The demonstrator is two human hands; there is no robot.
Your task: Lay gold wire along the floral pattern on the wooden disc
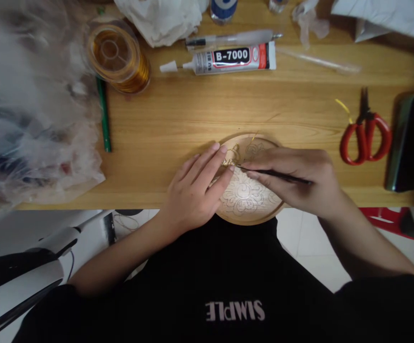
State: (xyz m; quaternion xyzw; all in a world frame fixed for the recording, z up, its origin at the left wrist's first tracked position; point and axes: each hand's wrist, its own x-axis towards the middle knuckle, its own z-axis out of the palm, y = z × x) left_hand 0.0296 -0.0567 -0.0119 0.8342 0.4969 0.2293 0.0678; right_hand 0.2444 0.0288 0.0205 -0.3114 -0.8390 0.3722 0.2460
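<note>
A round wooden plate (260,216) with a flower pattern drawn in thin lines lies at the table's front edge, partly overhanging it. Gold wire (232,155) is shaped into curls on its upper left part. My left hand (199,188) lies over the plate's left side, fingers stretched out, fingertips touching down beside the wire. In my right hand (299,176) are slim dark tweezers (281,176), pinched between thumb and fingers. Their tip meets the wire close to my left index fingertip. My right hand hides part of the plate's right side.
Farther back lie a B-7000 glue tube (233,59), a pen (233,39) and a spool of gold wire (117,57). Red-handled scissors (366,133) and a dark phone (412,143) are at right. Crumpled plastic bags (31,119) and a green stick (103,114) occupy the left.
</note>
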